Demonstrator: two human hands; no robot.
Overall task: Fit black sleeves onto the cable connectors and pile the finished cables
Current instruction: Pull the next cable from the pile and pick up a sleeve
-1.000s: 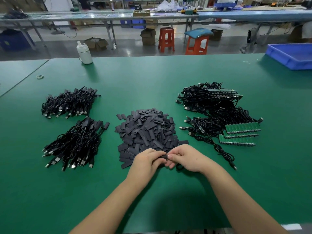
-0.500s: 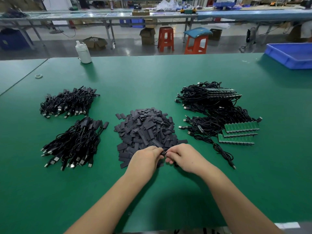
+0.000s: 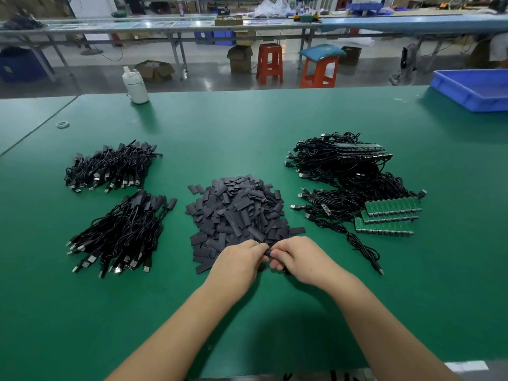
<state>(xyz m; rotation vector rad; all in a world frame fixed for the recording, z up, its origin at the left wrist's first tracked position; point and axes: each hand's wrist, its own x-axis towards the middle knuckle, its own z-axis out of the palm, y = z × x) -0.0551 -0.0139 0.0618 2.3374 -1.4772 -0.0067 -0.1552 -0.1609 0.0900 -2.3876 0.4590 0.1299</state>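
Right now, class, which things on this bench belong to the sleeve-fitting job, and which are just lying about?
Job:
sleeve pile
bare cables
green boards
near finished pile
far finished pile
left hand and right hand, pinching one piece

Lying about:
white bottle
blue tray
tape ring

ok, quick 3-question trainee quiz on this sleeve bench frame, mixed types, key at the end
1. True or false: the heap of loose sleeves lies between the sleeved cable piles and the unsleeved cables with green boards.
2. How many piles of cables lie on the person's left? A) one B) two C) four
3. Fill in: the left hand and right hand both pinch one small ____ piece.

Key: 1 true. 2 B: far pile, near pile. 3 black.
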